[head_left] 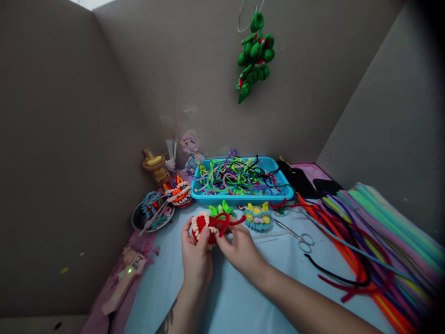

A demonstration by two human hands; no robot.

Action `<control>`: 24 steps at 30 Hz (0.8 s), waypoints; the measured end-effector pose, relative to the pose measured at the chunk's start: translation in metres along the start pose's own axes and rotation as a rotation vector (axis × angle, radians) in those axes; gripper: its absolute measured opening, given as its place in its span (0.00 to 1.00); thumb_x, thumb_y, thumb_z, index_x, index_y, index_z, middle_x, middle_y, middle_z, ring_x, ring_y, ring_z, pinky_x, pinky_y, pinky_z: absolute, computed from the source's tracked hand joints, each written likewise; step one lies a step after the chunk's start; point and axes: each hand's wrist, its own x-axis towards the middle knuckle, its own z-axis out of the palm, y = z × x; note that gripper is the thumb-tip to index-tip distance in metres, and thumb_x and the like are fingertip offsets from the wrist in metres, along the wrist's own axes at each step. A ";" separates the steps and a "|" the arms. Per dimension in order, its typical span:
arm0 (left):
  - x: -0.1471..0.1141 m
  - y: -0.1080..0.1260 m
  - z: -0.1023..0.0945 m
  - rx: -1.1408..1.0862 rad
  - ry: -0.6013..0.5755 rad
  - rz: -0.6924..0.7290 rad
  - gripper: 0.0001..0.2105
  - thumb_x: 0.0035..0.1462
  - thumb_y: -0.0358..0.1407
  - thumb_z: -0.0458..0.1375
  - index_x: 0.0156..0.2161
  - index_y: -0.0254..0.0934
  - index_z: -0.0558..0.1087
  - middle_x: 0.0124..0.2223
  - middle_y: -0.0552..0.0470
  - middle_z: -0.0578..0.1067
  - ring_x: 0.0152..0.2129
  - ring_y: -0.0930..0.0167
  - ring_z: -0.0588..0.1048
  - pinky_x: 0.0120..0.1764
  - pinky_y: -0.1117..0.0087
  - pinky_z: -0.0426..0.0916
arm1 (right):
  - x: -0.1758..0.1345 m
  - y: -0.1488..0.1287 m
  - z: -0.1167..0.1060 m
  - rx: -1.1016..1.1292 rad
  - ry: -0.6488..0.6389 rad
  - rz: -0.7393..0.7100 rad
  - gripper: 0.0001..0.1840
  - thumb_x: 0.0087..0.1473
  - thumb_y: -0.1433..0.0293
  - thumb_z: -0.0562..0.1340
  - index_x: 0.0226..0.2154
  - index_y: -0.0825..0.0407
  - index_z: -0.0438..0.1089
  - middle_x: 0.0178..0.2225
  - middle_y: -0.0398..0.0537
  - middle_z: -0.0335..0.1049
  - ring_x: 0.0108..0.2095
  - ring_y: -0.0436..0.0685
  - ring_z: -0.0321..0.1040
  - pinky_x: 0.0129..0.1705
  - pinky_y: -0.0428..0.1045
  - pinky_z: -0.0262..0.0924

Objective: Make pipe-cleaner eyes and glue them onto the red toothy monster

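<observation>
My left hand [199, 253] is closed around a red and cream pipe-cleaner figure [200, 224], held over the blue cloth. Red pipe-cleaner ends [225, 223] curl out from its right side. My right hand [239, 243] pinches at that side, thumb and fingers on the red pipe cleaner; its exact grip is partly hidden. Just behind the hands lie a green pipe-cleaner piece [222, 209] and a light-blue one with yellow parts [259, 218]. Scissors [299, 236] rest to the right of them.
A blue tray [243, 198] of pipe-cleaner scraps stands at the back. Long coloured pipe cleaners [389, 232] are heaped at right. At left are a metal bowl [138, 221], an orange and cream figure [179, 192] and a pink glue gun [125, 280]. Green ornaments [255, 55] hang above.
</observation>
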 end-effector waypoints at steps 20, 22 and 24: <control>-0.001 -0.001 -0.001 0.053 0.063 -0.015 0.28 0.40 0.34 0.69 0.48 0.41 0.64 0.41 0.51 0.76 0.32 0.71 0.77 0.36 0.71 0.70 | 0.003 0.003 -0.005 -0.052 -0.052 0.000 0.12 0.53 0.77 0.54 0.32 0.52 0.72 0.35 0.50 0.74 0.39 0.59 0.68 0.44 0.54 0.62; -0.001 -0.002 -0.001 0.049 0.056 -0.025 0.28 0.41 0.34 0.69 0.48 0.41 0.64 0.41 0.51 0.76 0.31 0.71 0.77 0.36 0.71 0.70 | 0.004 0.002 -0.006 -0.069 -0.048 -0.010 0.12 0.53 0.77 0.53 0.32 0.52 0.72 0.35 0.51 0.74 0.38 0.59 0.68 0.44 0.54 0.62; -0.001 -0.002 -0.001 0.041 0.053 -0.030 0.27 0.40 0.33 0.69 0.47 0.40 0.64 0.41 0.50 0.76 0.31 0.72 0.77 0.36 0.72 0.70 | 0.004 0.001 -0.007 -0.062 -0.043 -0.008 0.12 0.53 0.77 0.53 0.32 0.52 0.72 0.34 0.50 0.74 0.38 0.59 0.68 0.44 0.55 0.62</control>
